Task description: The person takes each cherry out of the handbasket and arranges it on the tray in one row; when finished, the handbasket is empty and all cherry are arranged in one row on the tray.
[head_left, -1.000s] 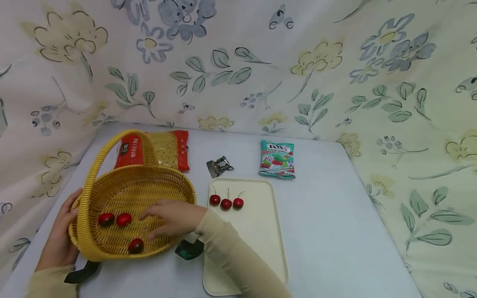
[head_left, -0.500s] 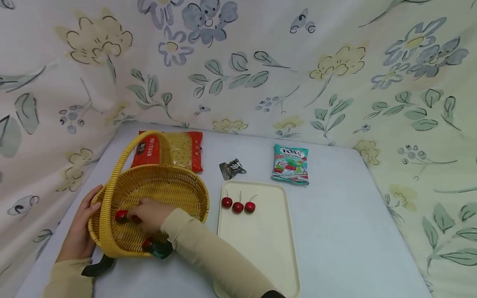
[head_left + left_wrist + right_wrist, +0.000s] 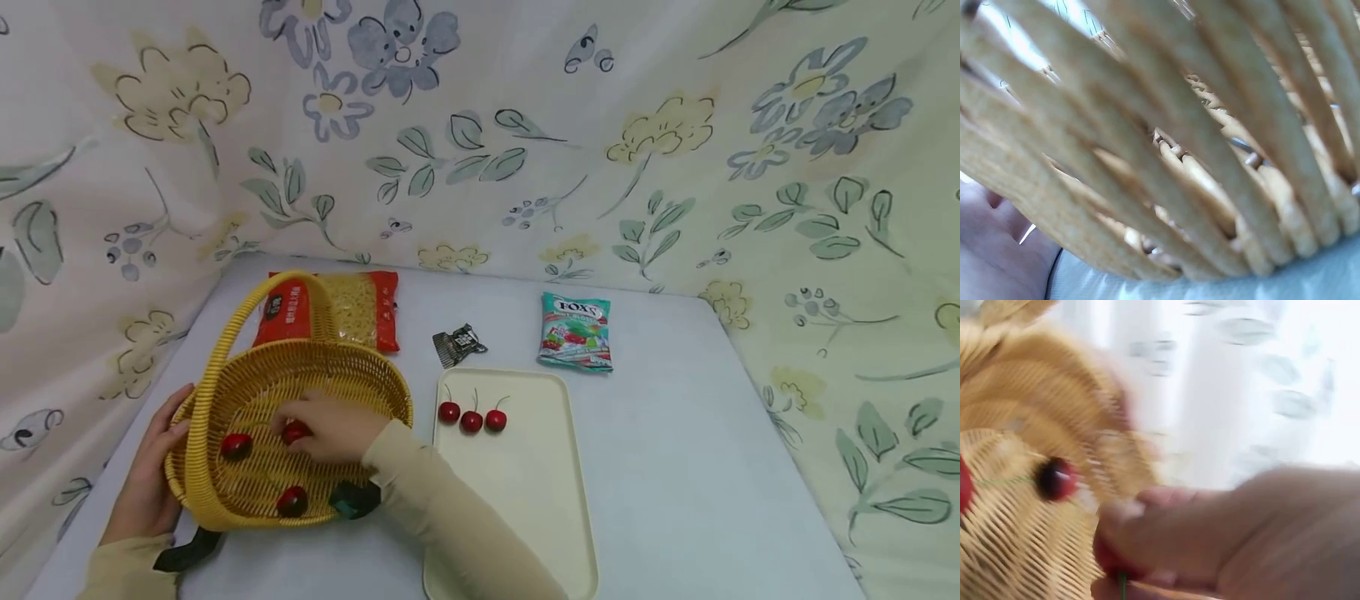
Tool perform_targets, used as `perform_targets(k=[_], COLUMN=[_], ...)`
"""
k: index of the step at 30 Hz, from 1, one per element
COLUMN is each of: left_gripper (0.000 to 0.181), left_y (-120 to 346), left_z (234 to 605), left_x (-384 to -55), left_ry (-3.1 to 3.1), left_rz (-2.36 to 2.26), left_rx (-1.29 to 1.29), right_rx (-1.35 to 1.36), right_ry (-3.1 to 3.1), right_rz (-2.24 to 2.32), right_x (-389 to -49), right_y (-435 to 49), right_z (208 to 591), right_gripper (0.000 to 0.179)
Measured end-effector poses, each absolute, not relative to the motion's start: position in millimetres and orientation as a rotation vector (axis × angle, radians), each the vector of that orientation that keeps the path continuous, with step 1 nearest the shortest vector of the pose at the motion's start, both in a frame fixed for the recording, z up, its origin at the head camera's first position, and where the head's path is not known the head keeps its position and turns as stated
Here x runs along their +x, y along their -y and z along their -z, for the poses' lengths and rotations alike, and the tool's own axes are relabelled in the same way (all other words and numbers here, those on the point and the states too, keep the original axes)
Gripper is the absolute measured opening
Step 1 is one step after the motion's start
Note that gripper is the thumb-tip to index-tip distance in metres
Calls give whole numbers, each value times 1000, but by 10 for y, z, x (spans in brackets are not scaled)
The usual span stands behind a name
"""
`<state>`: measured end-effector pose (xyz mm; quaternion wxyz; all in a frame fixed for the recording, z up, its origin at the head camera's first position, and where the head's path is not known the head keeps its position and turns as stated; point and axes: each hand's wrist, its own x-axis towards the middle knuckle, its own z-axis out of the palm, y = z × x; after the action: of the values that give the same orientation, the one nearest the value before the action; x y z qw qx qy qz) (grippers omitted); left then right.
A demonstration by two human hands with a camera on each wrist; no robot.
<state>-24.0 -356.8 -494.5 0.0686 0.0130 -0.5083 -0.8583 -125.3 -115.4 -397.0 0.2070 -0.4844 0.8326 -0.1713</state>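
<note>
A yellow wicker basket with a tall arched handle stands at the left. My left hand holds its left side, fingers at the rim; the left wrist view shows mostly the woven wall up close. Inside the basket, my right hand pinches a red cherry, whose green stem hangs below the fingers in the right wrist view. Two more dark red cherries lie on the basket floor, one cherry at the left and another cherry near the front.
Right of the basket lies a cream tray with three stemmed cherries in a row near its far left corner. Behind are a red pasta bag, a small black wrapped packet and a green FOX'S candy bag. Floral cloth hangs behind.
My right hand has reached down into the basket, taken hold of a cherry and drawn slightly back to the right with it. My left hand has stayed on the basket.
</note>
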Motion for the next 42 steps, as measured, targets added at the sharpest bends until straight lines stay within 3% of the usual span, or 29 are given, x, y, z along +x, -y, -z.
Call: perform_targets(k=[10,19,32,42], left_gripper=[51,53,54,53], left_y=[3581,3606,3558,3556], left_z=[4991,5004,5026,5014], left_x=[-248,-251,-264,-266], left_ry=[1416,1288,1254,1317], left_rz=[2648,2674,2702,2663], left_rx=[-6,-36,-47,-32], right_rx=[-1017,-511,-450,-439], right_ry=[-2365,-2673,-2643,-2719], right_rz=[1286,1341,1335,1213], right_x=[-1409,-1508,-1474,-1505], right_y=[-296,-1166,-1398,-1393], right_z=[3719,3973,4531,4695], right_gripper=[30,36,23,38])
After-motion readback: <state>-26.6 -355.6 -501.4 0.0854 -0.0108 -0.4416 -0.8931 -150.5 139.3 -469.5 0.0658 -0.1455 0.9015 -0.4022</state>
